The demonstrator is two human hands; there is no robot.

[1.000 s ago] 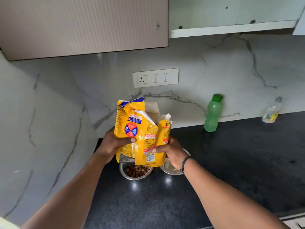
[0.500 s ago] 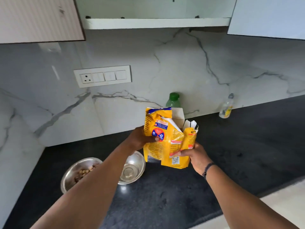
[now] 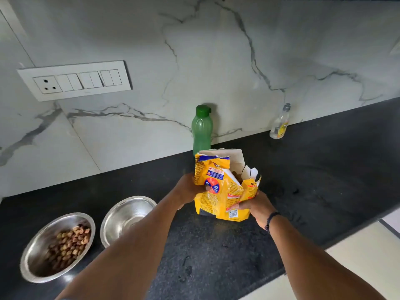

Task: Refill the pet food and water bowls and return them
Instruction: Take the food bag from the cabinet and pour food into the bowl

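Both hands hold the torn-open yellow pet food bag (image 3: 220, 191) upright on the dark bench (image 3: 216, 256), in front of the green bottle (image 3: 201, 128). The left hand (image 3: 188, 191) wraps its fingers around the bag's left side, and the right hand (image 3: 257, 206) presses its fingers (image 3: 234, 207) against the lower right. Well to the left stand two steel bowls just beside each other, the food bowl (image 3: 36, 265) holding kibble and the other bowl (image 3: 125, 215) partly behind the left forearm.
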